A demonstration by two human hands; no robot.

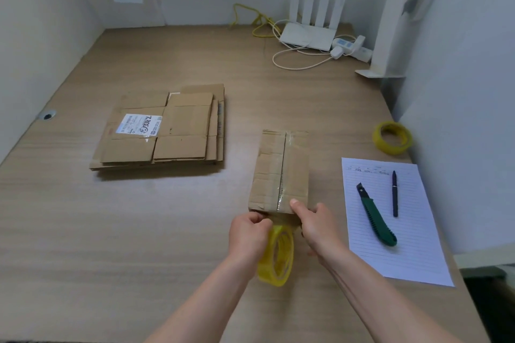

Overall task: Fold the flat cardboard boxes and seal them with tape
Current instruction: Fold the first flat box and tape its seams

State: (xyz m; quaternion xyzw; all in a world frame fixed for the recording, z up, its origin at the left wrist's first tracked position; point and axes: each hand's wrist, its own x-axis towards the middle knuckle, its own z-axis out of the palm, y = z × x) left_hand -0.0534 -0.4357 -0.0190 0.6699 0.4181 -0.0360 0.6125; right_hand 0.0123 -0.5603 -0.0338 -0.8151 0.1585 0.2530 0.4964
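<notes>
A small folded cardboard box stands on the wooden table, a strip of clear tape running along its top seam. My right hand grips the box's near end, thumb pressed on the tape at the edge. Just left of it, my left hand holds a yellow tape roll below the box's near edge. A stack of flat cardboard boxes, one bearing a white shipping label, lies to the left.
A second yellow tape roll sits at the right table edge. A lined paper sheet carries a green utility knife and a dark pen. A white router, cables and a power strip occupy the back right corner.
</notes>
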